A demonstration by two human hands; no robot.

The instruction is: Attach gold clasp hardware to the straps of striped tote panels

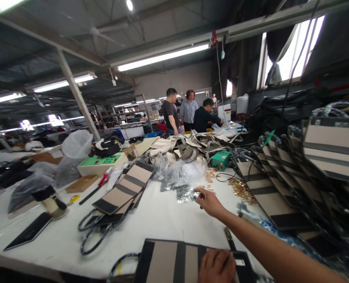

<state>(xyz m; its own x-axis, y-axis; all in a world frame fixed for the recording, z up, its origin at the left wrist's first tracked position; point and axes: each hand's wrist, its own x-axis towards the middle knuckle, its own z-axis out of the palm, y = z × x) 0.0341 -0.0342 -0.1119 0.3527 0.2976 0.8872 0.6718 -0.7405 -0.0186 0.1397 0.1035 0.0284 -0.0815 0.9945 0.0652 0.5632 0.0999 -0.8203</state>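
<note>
At the bottom edge, my left hand (217, 265) lies on a flat beige-and-black striped bag (164, 261), its fingers slightly bent on the surface and its thumb hidden. A rope handle (123, 261) loops out from the bag's left side. My right hand (208, 201) reaches forward across the table to the edge of a pile of small silver metal pieces (184, 193). Its index finger and thumb are apart, and no piece shows clearly between them. Gold-coloured metal pieces (241, 190) lie to the right of that hand.
Striped bags (124, 186) with rope handles lie to the left; many more (283, 173) are stacked at the right. Clear plastic (183, 171), a green box (221, 160) and a control unit (102, 163) stand farther back. Several people (188, 112) are beyond the table (165, 220).
</note>
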